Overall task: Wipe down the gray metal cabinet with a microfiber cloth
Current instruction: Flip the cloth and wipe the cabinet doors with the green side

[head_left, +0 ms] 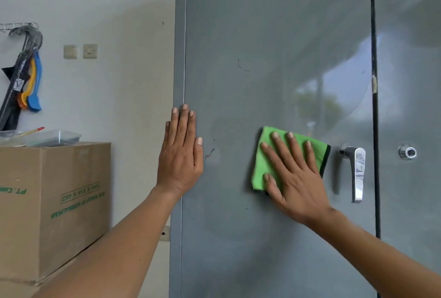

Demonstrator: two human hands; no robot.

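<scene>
At the far left, brushes [33, 82] hang on the wall above a cardboard box [52, 202] with a clear tray [53, 137] on top. Your left hand [181, 154] lies flat on the left edge of the gray metal cabinet [274, 35], fingers straight and close together. Further right, your right hand [293, 173] presses the green microfiber cloth [265, 166] against the left door — fingers spread wide, palm on the cloth. Just beside the cloth is the chrome handle [356, 173], and on the right door a round lock [407, 152].
</scene>
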